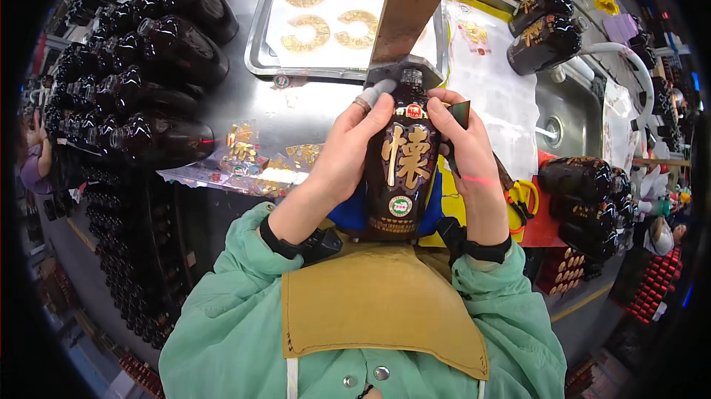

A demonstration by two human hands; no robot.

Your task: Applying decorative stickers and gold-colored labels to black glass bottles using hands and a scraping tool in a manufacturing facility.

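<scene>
Your left hand (pixel 348 151) wraps the dark glazed bottle (pixel 400 177) from its left side, fingers closed around the shoulder, with a grey fingertip cover (pixel 374 93) pressed near the neck. Your right hand (pixel 466 151) closes on the opposite side and also pinches a small dark triangular piece (pixel 459 112) at the bottle's shoulder. Both grips are shut on the bottle, which stands upright just in front of your chest, above the tan apron (pixel 381 310), gold label facing you; holding it from both sides likely keeps it steady and the label readable.

On the steel surface (pixel 244 114) beyond, a metal tray (pixel 259 36) carries gold ring-shaped stickers (pixel 307 32). Rows of like bottles (pixel 163 51) lie stacked at the left, and more (pixel 585 191) at the right, near the sink (pixel 566 114).
</scene>
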